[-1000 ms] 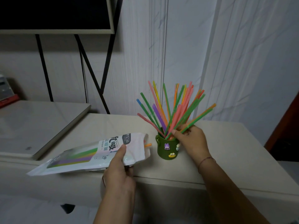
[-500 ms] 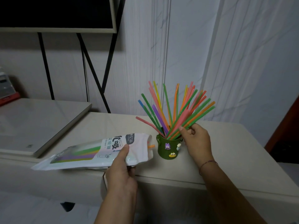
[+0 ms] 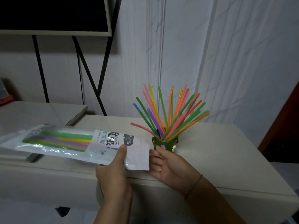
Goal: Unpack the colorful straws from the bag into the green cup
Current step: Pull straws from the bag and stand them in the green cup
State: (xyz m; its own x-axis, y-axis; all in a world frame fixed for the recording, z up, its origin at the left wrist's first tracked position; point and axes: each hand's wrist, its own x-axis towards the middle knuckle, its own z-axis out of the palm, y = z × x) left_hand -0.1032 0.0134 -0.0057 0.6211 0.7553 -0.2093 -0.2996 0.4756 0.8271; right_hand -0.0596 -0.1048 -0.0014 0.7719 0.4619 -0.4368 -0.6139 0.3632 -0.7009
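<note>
While the small dark-green cup [image 3: 167,142] with little stuck-on charms stands upright on the pale beige cabinet top [image 3: 226,152], a spray of thin plastic straws [image 3: 174,115] in pink, orange, green, yellow, purple and blue fans out of it. One pink straw leans low to the left.

Just left of the cup, a white and clear plastic bag [image 3: 103,147] with printed lettering lies roughly level, its open end toward the cup. Green, yellow and purple straws [image 3: 64,140] show through its clear window.

The left hand [image 3: 113,173] grips the bag near its open end, thumb pressed on top, fingers hidden beneath. The right hand [image 3: 168,167] lies palm up at the bag's mouth, in front of the cup, fingers loosely straight and holding nothing, their tips at the bag's edge.
</note>
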